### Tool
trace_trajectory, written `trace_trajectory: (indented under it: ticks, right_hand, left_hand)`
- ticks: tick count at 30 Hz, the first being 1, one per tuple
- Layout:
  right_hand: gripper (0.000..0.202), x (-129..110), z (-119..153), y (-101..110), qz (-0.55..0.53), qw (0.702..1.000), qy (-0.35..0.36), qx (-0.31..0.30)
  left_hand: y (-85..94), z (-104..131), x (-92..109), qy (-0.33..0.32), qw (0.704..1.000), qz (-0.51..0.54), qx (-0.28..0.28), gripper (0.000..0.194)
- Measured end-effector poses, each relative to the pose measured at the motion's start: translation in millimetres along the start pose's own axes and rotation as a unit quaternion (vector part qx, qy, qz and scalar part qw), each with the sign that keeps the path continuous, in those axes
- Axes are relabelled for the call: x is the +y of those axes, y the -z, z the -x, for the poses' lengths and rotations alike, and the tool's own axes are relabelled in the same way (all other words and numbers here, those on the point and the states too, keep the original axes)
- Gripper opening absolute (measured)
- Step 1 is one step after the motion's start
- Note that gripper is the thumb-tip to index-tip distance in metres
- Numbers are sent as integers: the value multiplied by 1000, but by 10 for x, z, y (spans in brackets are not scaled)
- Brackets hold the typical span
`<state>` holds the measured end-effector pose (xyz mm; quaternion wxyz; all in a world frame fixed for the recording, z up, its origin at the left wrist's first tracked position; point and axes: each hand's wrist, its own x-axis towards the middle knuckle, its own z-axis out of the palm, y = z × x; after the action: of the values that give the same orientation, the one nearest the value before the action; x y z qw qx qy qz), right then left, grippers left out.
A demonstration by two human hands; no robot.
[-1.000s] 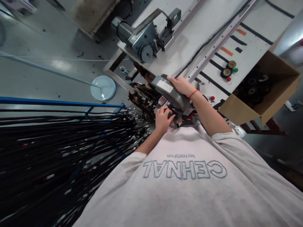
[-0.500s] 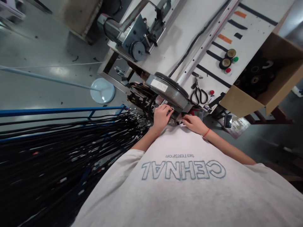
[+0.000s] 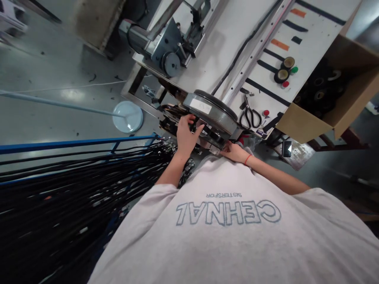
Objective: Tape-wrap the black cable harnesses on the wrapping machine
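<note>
My left hand (image 3: 185,136) is at the front of a round grey machine housing (image 3: 210,110) with a white label. Its thumb and fingers are apart, reaching around black cable-like parts (image 3: 194,126); no firm grip shows. My right hand (image 3: 234,152) rests at the lower right edge of the same machine, fingers bent and pressed together at a small metal piece (image 3: 214,150). What those fingertips pinch, if anything, is hidden. To the right of the housing, black-handled scissors (image 3: 249,116) lie on the white bench (image 3: 219,51).
Many black cables (image 3: 89,189) hang along a blue rack (image 3: 74,146) at left. Tape rolls (image 3: 281,75), red and green buttons and tape strips are on the bench. An open cardboard box (image 3: 349,106) with black rolls stands at right. A second machine (image 3: 166,47) sits behind.
My left hand has moved left and up, its thumb and fingers spreading apart. My right hand has shifted slightly left. More of the machine's front now shows between them.
</note>
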<state>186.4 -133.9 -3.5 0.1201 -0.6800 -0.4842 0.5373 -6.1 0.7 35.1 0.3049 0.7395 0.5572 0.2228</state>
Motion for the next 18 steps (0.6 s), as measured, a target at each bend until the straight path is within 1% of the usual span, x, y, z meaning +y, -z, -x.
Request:
trace_trajectory:
  ticks: [1, 2, 3, 5, 6, 7, 8, 10, 12, 14, 16, 18]
  right_hand:
    - [35, 40, -69, -32, -40, 999, -12, 12]
    - [40, 70, -138, -60, -76, 997, -18, 27]
    - [41, 91, -204, -83, -104, 994, -19, 40]
    - [34, 111, -304, -107, -132, 990, -10, 54]
    - [27, 113, -333, -108, -137, 989, 0, 58]
    - [22, 113, -345, -101, -138, 988, 10, 64]
    - [19, 113, -341, -88, -137, 988, 18, 73]
    - [19, 110, -296, -51, -125, 987, 23, 97]
    - [17, 105, -230, -13, -97, 988, 13, 118]
    - [13, 96, -173, 15, -65, 989, 3, 130]
    - [12, 83, -138, 34, -41, 990, 5, 136]
    - [12, 64, -120, 54, -24, 989, 14, 142]
  left_hand:
    - [-20, 129, 8, 35, 999, 36, -6, 37]
    - [-58, 259, 12, 75, 994, 73, -38, 37]
    - [-115, 375, 9, 119, 983, 111, -84, 36]
    - [-278, 529, -8, 193, 947, 178, -186, 36]
    - [-372, 560, -18, 216, 929, 205, -219, 38]
    - [-462, 564, -26, 230, 917, 225, -235, 40]
    - [-541, 547, -29, 235, 912, 235, -240, 39]
    - [-650, 486, -24, 230, 914, 234, -237, 30]
    - [-697, 432, -13, 216, 921, 223, -235, 22]
    - [-721, 408, -15, 199, 924, 226, -236, 18]
    - [-759, 405, -37, 196, 916, 248, -248, 18]
    - [-808, 402, -77, 203, 898, 289, -261, 22]
